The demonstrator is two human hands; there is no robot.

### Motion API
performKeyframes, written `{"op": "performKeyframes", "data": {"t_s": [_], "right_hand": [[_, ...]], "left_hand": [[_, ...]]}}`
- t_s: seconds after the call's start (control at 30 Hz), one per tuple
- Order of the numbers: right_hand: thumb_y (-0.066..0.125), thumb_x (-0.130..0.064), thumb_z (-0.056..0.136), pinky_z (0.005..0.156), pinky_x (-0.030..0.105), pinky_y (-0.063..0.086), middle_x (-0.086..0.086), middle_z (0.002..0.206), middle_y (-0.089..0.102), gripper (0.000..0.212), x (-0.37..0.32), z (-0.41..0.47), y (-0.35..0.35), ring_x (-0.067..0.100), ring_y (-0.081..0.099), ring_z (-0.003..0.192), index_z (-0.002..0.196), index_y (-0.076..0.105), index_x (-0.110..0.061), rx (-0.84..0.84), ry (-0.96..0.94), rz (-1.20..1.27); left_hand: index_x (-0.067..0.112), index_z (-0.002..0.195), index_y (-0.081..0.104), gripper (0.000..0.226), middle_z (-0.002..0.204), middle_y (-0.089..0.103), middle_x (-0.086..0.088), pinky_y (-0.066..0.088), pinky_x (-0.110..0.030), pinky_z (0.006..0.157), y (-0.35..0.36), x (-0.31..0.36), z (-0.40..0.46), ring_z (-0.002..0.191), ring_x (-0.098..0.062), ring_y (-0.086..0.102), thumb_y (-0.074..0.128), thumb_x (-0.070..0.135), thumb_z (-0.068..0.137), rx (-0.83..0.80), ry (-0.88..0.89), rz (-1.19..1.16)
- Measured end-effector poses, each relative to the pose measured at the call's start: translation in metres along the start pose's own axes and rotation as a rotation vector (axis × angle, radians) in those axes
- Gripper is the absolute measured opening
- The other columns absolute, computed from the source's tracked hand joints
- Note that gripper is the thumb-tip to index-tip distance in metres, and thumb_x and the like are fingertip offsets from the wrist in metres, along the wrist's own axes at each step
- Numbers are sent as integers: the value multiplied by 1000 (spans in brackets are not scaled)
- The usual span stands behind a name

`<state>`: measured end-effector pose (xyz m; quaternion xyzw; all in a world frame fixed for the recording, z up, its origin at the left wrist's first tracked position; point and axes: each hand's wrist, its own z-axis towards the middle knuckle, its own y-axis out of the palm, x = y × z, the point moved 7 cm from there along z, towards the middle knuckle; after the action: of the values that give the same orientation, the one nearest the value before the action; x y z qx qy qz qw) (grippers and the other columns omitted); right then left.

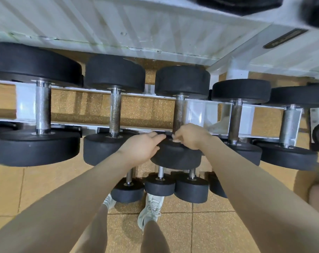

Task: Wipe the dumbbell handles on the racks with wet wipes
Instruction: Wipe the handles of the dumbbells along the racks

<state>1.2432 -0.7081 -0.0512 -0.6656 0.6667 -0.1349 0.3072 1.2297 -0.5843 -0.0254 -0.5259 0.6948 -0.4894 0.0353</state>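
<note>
Both hands [166, 141] rest, seemingly loosely curled, on dumbbell [175, 156].

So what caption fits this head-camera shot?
Both hands reach the middle dumbbell on the white rack.

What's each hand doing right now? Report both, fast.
Left hand: open, straight fingers resting on the near head of the middle dumbbell; holds nothing visible.
Right hand: fingers curled at the near end of the dumbbell handle; no wipe visible, grip cannot be told.
</note>
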Motion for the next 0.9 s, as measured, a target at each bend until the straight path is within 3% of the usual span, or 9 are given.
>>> {"op": "performKeyframes", "data": {"t_s": [0.1,0.17,0.23,0.3,0.5,0.57,0.63,0.8,0.9], "right_hand": [[44,2,84,74,34,48,7,94,62,24,-4,-24,-23,28,58,89,86,63,-14,151,24,33],[43,3,86,77,33,48,7,97,60,29,-21,-42,-39,30,59,94,97,63,-16,192,-12,-3],[41,-1,93,86,33,47,12,113,62,35,-41,-57,-48,30,57,103,118,62,-14,185,-61,37],[36,-6,97,92,31,44,12,123,60,36,-61,-69,-55,28,56,109,125,58,-13,215,-115,139],[40,-9,97,78,21,39,9,116,62,30,-114,-90,-52,17,54,99,118,62,-8,200,-121,430],[41,-10,97,71,20,39,10,114,62,30,-132,-89,-50,14,51,91,117,63,-8,190,-117,466],[40,-8,97,76,22,41,11,116,62,30,-148,-82,-49,13,51,90,118,62,-8,191,-107,499],[37,-7,97,84,22,39,10,123,61,33,-176,-48,-55,22,57,105,122,59,-6,294,-13,483],[37,-8,95,80,27,44,11,111,65,34,-177,-19,-53,23,59,95,120,60,-10,356,101,462]], "left_hand": [[23,144,26,46,145,35,3,42,-29,89,-11,-11,-35,120,-20,47,34,25,99,28,-58,-33],[25,142,31,44,142,40,2,43,-28,88,-14,-24,-59,117,-19,50,37,24,98,28,-122,-68],[23,140,35,43,139,44,0,45,-32,91,-16,-35,-83,115,-20,52,39,23,97,31,-184,-92],[19,139,38,42,136,48,-3,45,-31,92,-20,-45,-105,114,-20,53,41,22,97,48,-244,-123],[14,134,46,40,125,58,-6,39,-23,84,-37,-78,-164,107,-23,56,49,15,93,142,-342,-217],[14,132,48,39,123,58,-5,36,-20,78,-43,-94,-177,106,-22,57,49,15,93,142,-355,-226],[13,129,50,36,120,60,-6,39,-23,78,-48,-110,-184,103,-23,58,50,15,93,130,-351,-233],[12,119,55,28,111,64,-7,48,-40,84,-57,-153,-177,93,-24,60,49,16,92,47,-316,-229],[17,130,48,37,117,61,-4,46,-36,89,-56,-166,-162,101,-23,59,48,16,94,28,-247,-230]]}}
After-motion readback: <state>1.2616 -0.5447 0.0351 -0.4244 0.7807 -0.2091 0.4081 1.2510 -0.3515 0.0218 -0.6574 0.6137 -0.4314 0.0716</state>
